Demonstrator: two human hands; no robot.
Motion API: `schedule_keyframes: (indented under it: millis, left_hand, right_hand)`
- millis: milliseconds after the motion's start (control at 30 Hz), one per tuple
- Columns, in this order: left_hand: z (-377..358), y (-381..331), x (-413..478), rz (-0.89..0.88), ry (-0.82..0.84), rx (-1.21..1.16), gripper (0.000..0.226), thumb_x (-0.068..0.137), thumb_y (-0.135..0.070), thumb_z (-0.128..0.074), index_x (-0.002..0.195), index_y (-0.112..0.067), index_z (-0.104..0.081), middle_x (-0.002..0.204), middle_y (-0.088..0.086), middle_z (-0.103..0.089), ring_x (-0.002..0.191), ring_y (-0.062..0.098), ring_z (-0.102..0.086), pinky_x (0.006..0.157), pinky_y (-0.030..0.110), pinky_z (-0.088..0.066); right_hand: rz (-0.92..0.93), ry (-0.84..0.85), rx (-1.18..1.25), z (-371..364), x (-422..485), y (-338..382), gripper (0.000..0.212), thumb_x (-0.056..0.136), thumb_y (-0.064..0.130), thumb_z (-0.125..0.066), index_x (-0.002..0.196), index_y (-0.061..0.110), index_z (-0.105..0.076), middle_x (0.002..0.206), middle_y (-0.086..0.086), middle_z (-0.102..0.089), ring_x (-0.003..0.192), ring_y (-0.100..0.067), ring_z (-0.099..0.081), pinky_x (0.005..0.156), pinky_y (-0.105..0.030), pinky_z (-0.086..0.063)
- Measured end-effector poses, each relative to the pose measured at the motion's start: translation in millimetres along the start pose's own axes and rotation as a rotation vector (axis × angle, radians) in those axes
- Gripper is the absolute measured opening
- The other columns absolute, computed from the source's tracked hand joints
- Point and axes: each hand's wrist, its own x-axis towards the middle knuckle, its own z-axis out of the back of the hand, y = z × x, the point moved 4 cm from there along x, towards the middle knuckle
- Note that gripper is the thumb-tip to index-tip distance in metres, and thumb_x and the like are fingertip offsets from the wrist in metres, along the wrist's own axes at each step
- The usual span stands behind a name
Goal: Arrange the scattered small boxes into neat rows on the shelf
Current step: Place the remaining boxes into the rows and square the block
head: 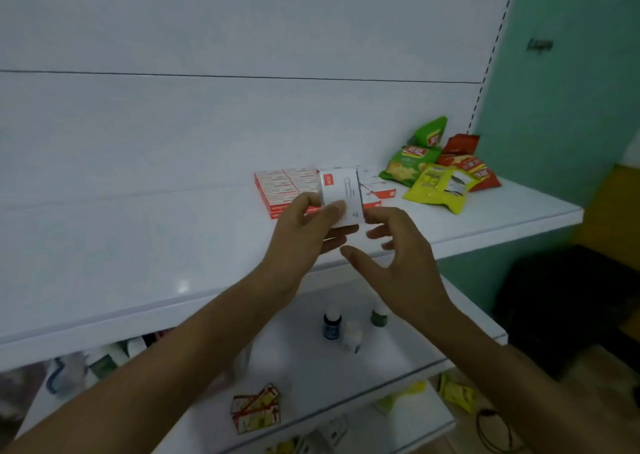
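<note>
I have the white box (341,190) in my left hand (304,232), thumb pinching its front face and fingers curled behind it, held up in front of the shelf (138,246), not resting on it. The box stands upright with its long axis vertical and its printed face turned toward me. My right hand (398,249) is just beside it, low and to the right, with fingers loosely spread and holding nothing. Its forefinger comes close to the box's lower right edge, but I cannot tell if it touches. The spot this box needs lies straight beyond it. The red boxes (284,185) sit flat in tidy rows behind and to the left, and a few looser white boxes (379,192) lie behind and to the right. The left hand is the nearer one, so I judge that the move is to tip the box flat and carry it forward. As for print, the held box shows a small red label at the upper left and a line drawing of a paper clip. The fine text is too blurred to read. The snack bags (436,173) further right carry a red logo, and I cannot read that either.
</note>
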Motion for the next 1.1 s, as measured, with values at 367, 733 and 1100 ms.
schedule_keyframes:
  millis: [367,733,1100]
  left_hand:
    - [-46.7,3.9,-9.8,-0.269,0.174,0.456,0.029,0.096,-0.042,-0.038,0.113,-0.029,-0.057,0.096,-0.007,-0.063,0.076,0.016,-0.065,0.062,0.025,-0.056]
    - [-60.9,32.6,35.0,-0.283,0.271,0.551,0.028,0.094,-0.045,-0.031,0.106,-0.029,-0.050,0.098,-0.009,-0.060,0.079,0.015,-0.066,0.058,0.021,-0.054]
    - [-86.0,63.3,155.8,-0.322,0.161,0.927,0.049,0.093,-0.047,-0.039,0.135,-0.020,-0.039,0.133,0.002,-0.053,0.120,0.020,-0.049,0.097,0.044,-0.045]
  right_hand:
    - [0.001,0.135,0.073,66.5,-5.3,-25.3,0.071,0.078,0.031,-0.070,0.138,0.033,-0.032,0.125,0.012,-0.049,0.099,0.002,-0.055,0.076,-0.010,-0.047]
    - [0.055,0.359,-0.133,68.4,28.6,-66.0,0.058,0.079,0.035,-0.070,0.131,0.031,-0.046,0.118,0.011,-0.055,0.090,-0.004,-0.058,0.072,-0.015,-0.049]
    - [0.077,0.393,-0.503,91.9,127.2,-151.4,0.051,0.071,0.052,-0.070,0.112,0.027,-0.051,0.110,0.006,-0.063,0.089,-0.012,-0.061,0.070,-0.031,-0.055]
